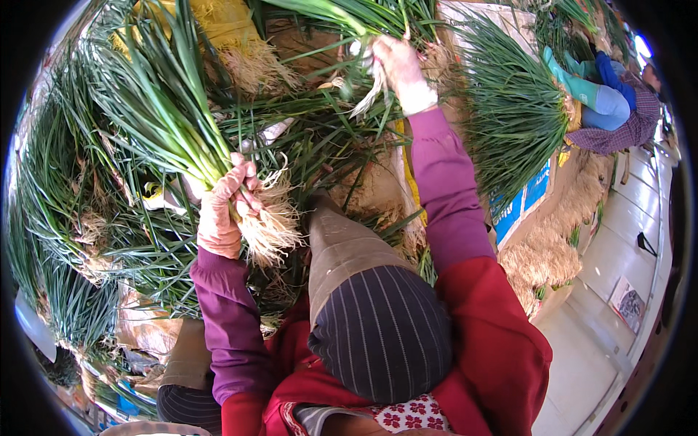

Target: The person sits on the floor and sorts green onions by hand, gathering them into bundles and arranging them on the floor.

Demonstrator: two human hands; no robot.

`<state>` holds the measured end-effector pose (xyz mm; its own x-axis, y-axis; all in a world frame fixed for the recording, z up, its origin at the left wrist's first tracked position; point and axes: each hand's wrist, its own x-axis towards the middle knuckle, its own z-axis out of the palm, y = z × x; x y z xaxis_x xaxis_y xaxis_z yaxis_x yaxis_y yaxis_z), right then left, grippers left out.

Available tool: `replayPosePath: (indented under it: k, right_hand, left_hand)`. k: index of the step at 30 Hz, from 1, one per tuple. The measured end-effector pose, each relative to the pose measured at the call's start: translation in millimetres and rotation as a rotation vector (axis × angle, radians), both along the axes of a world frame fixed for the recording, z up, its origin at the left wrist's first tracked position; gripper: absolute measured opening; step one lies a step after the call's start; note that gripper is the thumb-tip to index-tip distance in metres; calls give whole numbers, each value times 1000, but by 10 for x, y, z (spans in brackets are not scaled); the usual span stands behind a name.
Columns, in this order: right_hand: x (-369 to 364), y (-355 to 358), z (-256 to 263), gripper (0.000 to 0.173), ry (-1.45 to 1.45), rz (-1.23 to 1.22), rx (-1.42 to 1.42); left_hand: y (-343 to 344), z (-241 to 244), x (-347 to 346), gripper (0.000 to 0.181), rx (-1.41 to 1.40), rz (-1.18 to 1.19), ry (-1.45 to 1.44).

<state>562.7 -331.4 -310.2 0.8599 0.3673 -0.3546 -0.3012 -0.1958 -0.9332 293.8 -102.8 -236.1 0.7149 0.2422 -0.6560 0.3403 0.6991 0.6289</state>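
Note:
My left hand (224, 210), in a pale pinkish glove, grips a thick bunch of green onions (185, 128) close to the base. Its long leaves fan out to the upper left, and its pale, stringy roots (270, 223) hang out on the right of the fist. Farther forward and to the right, my gloved right hand (401, 65) has its fingers closed around a small green onion plant with whitish roots (372, 90) dangling beneath. Slight blur hides how many stalks it holds. Loose green leaves (327, 122) lie between the two hands.
Heaped green onions (65, 180) spread along the left. A yellow mesh sack (226, 24) lies at the top. A large bundle (512, 103) rests on the right beside a co-worker in teal gloves (572, 79). Root-out bundles (551, 245) line the pale tiled floor (581, 340).

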Motion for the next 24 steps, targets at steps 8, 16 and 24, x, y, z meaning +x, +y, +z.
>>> replayPosePath:
  k: [8, 16, 24]
  right_hand:
    - [1710, -1208, -156, 27, -959, -84, -898]
    - [797, -458, -181, 46, -321, 204, -1205]
    - [-1389, 316, -70, 29, 191, 526, 173]
  left_hand:
    - [0, 0, -81, 31, -15, -15, 23]
    - [-146, 54, 70, 20, -19, 52, 42]
    - [-118, -77, 99, 22, -96, -58, 27]
